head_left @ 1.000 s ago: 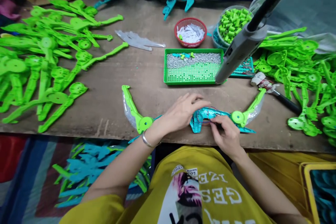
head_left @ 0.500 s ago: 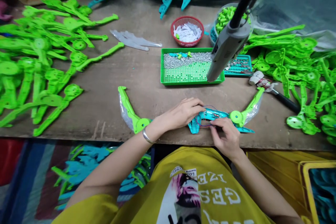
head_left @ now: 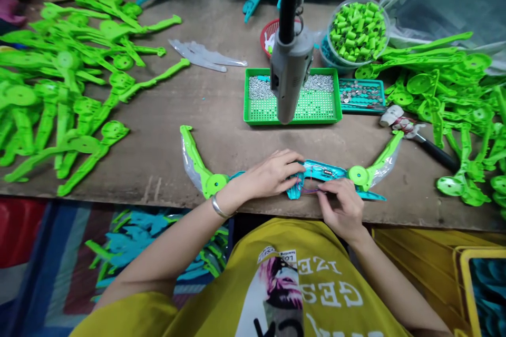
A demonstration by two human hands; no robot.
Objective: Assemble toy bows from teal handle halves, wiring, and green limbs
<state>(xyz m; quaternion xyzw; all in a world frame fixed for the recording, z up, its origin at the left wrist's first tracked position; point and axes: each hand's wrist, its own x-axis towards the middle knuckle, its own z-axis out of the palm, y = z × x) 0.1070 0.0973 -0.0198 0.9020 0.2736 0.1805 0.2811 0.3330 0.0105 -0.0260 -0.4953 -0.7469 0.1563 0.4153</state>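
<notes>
So there's one blue frame (head_left: 326, 169) near the worktop's (head_left: 150, 116) front edge, two green limbs (head_left: 358, 175) on it, one per side. Left hand (head_left: 271, 172) lies palm down across it, fingers loosely spread and bent. Right hand (head_left: 342, 205) pinches, pretty sure, a thin wire (head_left: 310, 190). One green tray (head_left: 312, 110), one hammer (head_left: 435, 152) beyond.

The left part of the turquoise bow frame (head_left: 336, 171) is covered by the left hand (head_left: 269, 175); the end of the thin wire (head_left: 310, 190) is hidden at the right hand (head_left: 342, 208). Toward the far edge of the worktable (head_left: 150, 131), the red basket (head_left: 268, 31) is mostly blocked by the grey power screwdriver (head_left: 292, 71), whose cord end is cropped. The lime-green pieces (head_left: 470, 116) by the right edge are cut off.
</notes>
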